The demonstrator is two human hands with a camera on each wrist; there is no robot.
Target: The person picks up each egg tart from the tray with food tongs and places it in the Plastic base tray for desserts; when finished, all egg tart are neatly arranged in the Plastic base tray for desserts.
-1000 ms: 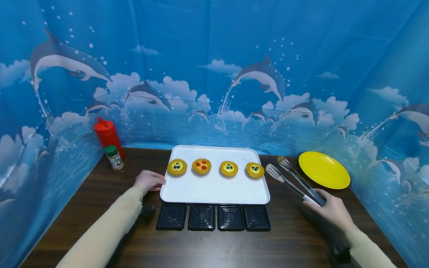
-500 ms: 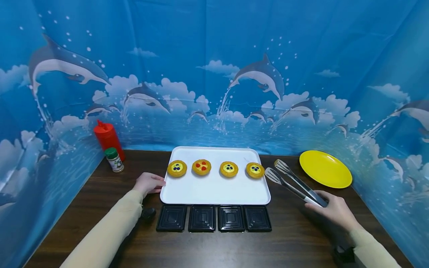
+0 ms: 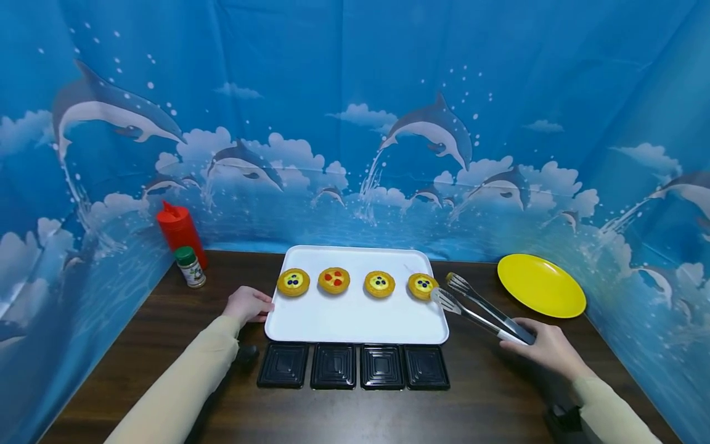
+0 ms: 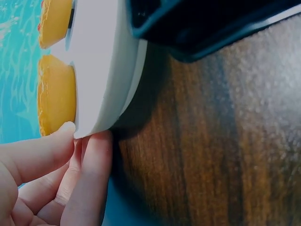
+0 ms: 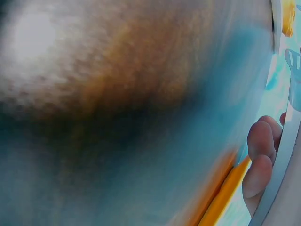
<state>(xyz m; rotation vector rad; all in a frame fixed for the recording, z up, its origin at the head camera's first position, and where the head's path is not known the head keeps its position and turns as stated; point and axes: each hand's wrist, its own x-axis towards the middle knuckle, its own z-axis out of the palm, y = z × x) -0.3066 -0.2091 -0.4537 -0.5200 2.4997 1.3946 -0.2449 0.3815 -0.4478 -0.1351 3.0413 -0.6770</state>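
Note:
My left hand [image 3: 248, 304] pinches the left edge of a white rectangular tray [image 3: 355, 324]; in the left wrist view the thumb rests on the rim [image 4: 101, 117] with fingers beneath. Along the tray's back half lie egg tarts in a row: one with red topping [image 3: 334, 280], the others with dark blue dots, such as the leftmost tart [image 3: 293, 282]. Metal tongs [image 3: 488, 316] with slotted ends are gripped by my right hand [image 3: 546, 348]. Their ends stand apart, one at the right side of the rightmost tart [image 3: 420, 285]; whether it touches is unclear.
Several black square dishes [image 3: 333, 366] line the tray's front edge. A yellow plate [image 3: 541, 285] lies at the back right. A red squeeze bottle [image 3: 181, 231] and a green-capped shaker [image 3: 190, 267] stand at the back left. A dolphin-print curtain [image 3: 355, 123] encloses the table.
The tongs have moved a little to the left, and one end now overlaps the tray's right edge beside the rightmost tart. My left hand stays on the tray. The head view tilted slightly.

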